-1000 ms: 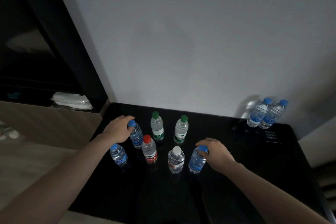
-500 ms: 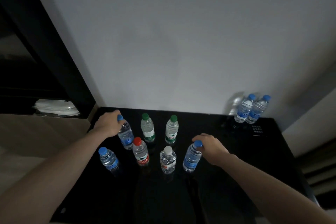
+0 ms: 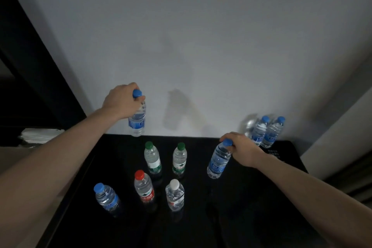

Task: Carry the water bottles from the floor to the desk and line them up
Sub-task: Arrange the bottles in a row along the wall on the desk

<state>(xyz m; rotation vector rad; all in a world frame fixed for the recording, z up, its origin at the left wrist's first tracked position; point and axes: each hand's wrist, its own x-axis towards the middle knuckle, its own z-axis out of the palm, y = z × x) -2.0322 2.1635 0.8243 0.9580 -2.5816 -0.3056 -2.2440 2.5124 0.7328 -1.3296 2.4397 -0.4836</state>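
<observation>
My left hand [image 3: 120, 101] grips the neck of a blue-capped bottle [image 3: 137, 120] and holds it in the air above the back left of the black desk [image 3: 251, 197]. My right hand [image 3: 241, 149] holds another blue-capped bottle [image 3: 218, 160] by its top; it hangs tilted over the desk. Standing on the desk are two green-capped bottles [image 3: 153, 158] [image 3: 179, 159], a red-capped bottle [image 3: 144, 187], a white-capped bottle [image 3: 174, 195] and a blue-capped bottle [image 3: 105, 197]. Two more blue-capped bottles [image 3: 267, 132] stand together at the back right by the wall.
A pale wall [image 3: 201, 46] rises right behind the desk. A dark cabinet [image 3: 24, 66] stands at the left, with a white folded thing [image 3: 38, 136] on a lower surface beside the desk. A small printed label [image 3: 273, 153] lies near the back right bottles.
Both hands have lifted their blue-capped bottles off the desk. The left one rose high toward the wall; the right one moved up and to the right, tilting.
</observation>
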